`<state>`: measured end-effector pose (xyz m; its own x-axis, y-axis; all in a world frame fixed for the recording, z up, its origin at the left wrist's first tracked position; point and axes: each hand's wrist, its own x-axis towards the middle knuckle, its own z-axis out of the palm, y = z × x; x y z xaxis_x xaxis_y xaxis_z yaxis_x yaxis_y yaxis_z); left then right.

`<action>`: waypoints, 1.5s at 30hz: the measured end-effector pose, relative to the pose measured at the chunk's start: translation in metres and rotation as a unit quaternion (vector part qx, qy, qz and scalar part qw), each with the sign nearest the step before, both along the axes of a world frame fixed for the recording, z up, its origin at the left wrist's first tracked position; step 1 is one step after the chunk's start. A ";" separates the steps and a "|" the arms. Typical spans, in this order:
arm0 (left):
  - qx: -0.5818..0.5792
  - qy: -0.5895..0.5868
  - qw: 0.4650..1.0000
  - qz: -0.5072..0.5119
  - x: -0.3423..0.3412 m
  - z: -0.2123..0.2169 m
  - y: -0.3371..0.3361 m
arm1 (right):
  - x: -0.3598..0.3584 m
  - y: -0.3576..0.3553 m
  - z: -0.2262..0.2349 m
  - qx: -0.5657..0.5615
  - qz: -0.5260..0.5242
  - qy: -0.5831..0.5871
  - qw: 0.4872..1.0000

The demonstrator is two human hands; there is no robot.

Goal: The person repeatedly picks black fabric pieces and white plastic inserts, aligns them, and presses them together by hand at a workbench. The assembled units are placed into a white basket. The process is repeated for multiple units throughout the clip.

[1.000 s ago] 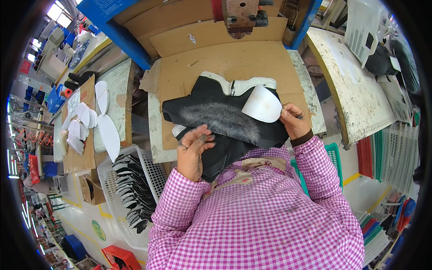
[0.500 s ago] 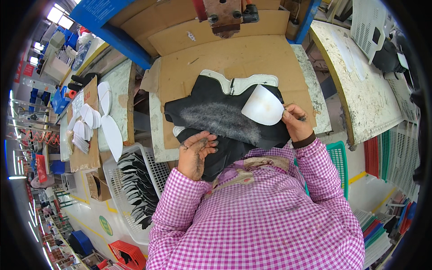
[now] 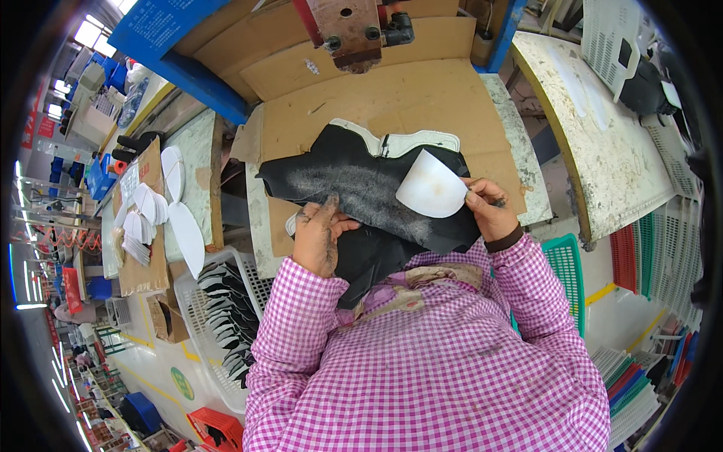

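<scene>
A black shoe upper piece (image 3: 316,177) with white trim along its far edge lies in front of me, its surface scuffed grey along a broad band. My left hand (image 3: 320,235) pinches the near left edge of this piece, with the thumb on top and fingers curled at the rim. Between the thumb and fingers of my right hand (image 3: 491,205) is a white rounded stiffener piece (image 3: 431,187), held by its right corner. It covers the right part of the black piece; whether it touches cannot be made out.
Cardboard (image 3: 369,87) lines the worktable beneath a metal machine head (image 3: 350,34). White cut pieces (image 3: 143,218) lie on the left bench. A white basket (image 3: 203,331) holds several black pieces at lower left; a green basket (image 3: 561,271) stands at my right. Another table (image 3: 602,143) stands right.
My left hand has moved up and now takes hold of the black piece's edge. The white stiffener piece has shifted slightly left and down with my right hand. The view has turned a little.
</scene>
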<state>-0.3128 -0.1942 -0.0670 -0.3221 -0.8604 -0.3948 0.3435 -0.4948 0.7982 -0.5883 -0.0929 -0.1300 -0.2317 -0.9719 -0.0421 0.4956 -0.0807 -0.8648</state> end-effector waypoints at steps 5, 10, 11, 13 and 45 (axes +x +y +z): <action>0.036 -0.013 0.999 0.031 0.004 -0.018 -0.004 | -0.008 -0.007 0.057 -0.074 0.036 0.267 0.960; 0.015 -0.033 0.999 0.004 0.009 -0.025 -0.007 | 0.005 -0.033 0.128 -0.280 0.086 0.696 0.656; 0.015 -0.044 0.999 0.006 0.009 -0.025 -0.007 | 0.013 -0.038 0.136 -0.313 0.093 0.731 0.600; 0.013 -0.048 0.999 0.002 0.008 -0.026 -0.008 | 0.028 -0.049 0.147 -0.350 0.129 0.758 0.535; 0.062 0.180 0.979 -0.071 0.024 -0.034 -0.011 | 0.082 -0.067 0.145 -0.372 0.231 0.815 0.379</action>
<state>-0.2885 -0.2052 -0.1006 -0.5723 -0.7497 -0.3324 0.5129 -0.6435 0.5683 -0.5059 -0.1599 0.0146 0.8416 -0.5273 0.1169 -0.5392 -0.8328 0.1253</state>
